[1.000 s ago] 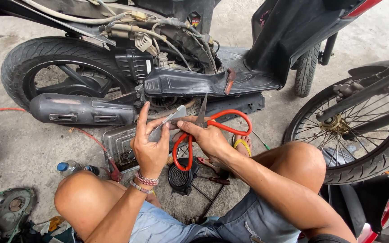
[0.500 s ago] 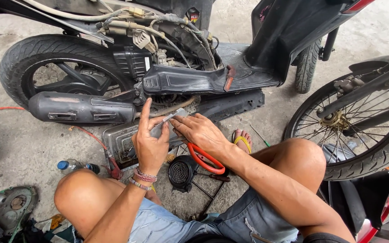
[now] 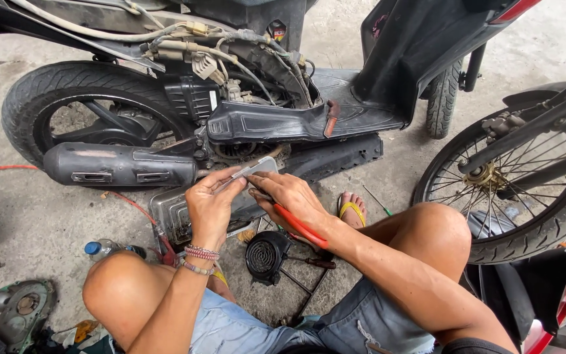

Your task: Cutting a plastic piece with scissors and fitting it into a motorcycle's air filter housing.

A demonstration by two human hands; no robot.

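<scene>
My left hand (image 3: 209, 204) grips a thin grey sheet (image 3: 251, 172) from below, its fingers (image 3: 221, 180) pinching the near edge. My right hand (image 3: 293, 196) is closed on red-handled snips (image 3: 301, 227), with the blades hidden at the sheet's right edge. Both are above the floor (image 3: 47, 216), just in front of the scooter (image 3: 263, 121).

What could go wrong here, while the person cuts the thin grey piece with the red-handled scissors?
1. The left hand pinches the thin grey piece close to where the right hand works the red-handled scissors; a slip might nick a finger.
2. The piece is held in the air, so the cut may wander.
3. Offcuts could fall among the black fan cover and screwdriver on the floor.
</scene>
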